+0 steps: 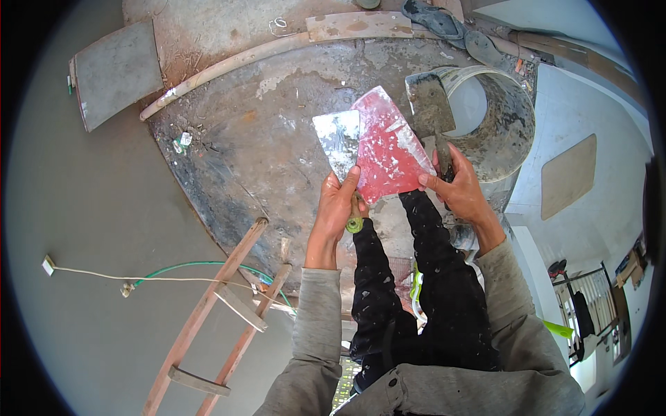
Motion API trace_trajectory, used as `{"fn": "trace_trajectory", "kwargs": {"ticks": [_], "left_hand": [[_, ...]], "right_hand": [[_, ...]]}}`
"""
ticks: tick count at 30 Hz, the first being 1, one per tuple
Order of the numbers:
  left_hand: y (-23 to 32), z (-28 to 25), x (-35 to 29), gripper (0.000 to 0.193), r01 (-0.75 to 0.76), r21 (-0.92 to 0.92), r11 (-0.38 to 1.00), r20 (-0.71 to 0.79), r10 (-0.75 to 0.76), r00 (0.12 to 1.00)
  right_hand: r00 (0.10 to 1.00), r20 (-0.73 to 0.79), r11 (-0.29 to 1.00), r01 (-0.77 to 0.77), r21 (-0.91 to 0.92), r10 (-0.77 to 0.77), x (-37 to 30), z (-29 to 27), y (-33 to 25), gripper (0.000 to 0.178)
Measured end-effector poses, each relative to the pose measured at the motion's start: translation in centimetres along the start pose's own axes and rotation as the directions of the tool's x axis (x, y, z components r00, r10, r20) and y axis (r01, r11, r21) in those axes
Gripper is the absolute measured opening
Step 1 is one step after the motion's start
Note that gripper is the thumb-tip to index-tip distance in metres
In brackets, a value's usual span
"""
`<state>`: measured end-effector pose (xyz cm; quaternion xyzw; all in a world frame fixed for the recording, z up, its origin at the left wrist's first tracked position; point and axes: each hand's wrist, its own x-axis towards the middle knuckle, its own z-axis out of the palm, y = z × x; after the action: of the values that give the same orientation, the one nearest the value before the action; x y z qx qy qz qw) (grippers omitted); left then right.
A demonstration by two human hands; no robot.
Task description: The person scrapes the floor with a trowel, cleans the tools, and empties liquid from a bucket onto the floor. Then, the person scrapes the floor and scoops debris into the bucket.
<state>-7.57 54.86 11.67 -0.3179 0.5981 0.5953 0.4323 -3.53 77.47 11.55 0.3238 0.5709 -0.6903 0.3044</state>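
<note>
My head camera puts the red board point(388, 149) at twelve o'clock, between my left hand point(338, 201) and right hand point(463, 188), its long axis running toward eleven. The right seems nearer, its thumb at the board's four-o'clock corner, fingers wrapped round the grey trowel point(429, 104), whose blade crosses the bucket point(503, 121) rim in view. The left grips the silver scraper point(338, 142), blade overlapping the board's ten-o'clock edge. I can read no writing on these tools.

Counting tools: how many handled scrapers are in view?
2: a silver, green-handled scraper in the left hand; a dirt-caked grey scraper in the right hand. Others may be hidden.
</note>
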Motion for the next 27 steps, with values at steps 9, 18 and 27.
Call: {"fn": "trace_trajectory", "kwargs": {"ticks": [9,18,27], "left_hand": [[-0.9,0.8,0.7,0.030,-0.134,0.046,0.990,-0.045,0.136,0.990],[-0.4,3.2,0.3,0.024,-0.179,0.194,0.965,-0.219,0.220,0.951],[-1.2,2.6,-0.1,0.028,-0.026,0.233,0.972,-0.291,0.095,0.952]], "right_hand": [[0.913,-0.040,0.797,0.332,-0.505,-0.406,1.4,-0.2,1.6,0.049],[0.892,-0.059,0.597,0.250,-0.762,-0.449,-2.2,6.4,1.6,0.031],[0.975,-0.047,0.659,0.110,-0.744,-0.216,-2.8,9.0,1.5,0.023]]}}
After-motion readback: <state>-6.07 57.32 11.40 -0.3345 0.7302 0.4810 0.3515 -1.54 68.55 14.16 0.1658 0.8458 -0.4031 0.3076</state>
